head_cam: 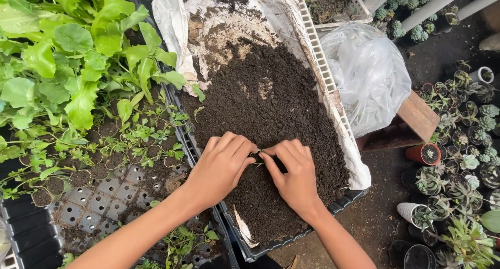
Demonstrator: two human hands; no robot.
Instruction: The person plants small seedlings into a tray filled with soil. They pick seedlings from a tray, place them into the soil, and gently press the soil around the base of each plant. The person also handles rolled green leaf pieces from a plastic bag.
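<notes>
Both hands rest on a heap of dark soil (271, 97) in a plastic-lined crate (325, 71). My left hand (221, 165) and my right hand (294, 170) meet fingertip to fingertip over the soil. Between the fingertips sits something small and dark, possibly a little pot with a thin green seedling; I cannot tell which hand holds it. Fingers of both hands are curled inward.
A black seedling tray (99, 191) with small sprouts and empty cells lies to the left, with leafy green plants (67, 50) behind it. A clear plastic bag (367, 73) lies right of the crate. Several small potted succulents (458, 154) crowd the ground at right.
</notes>
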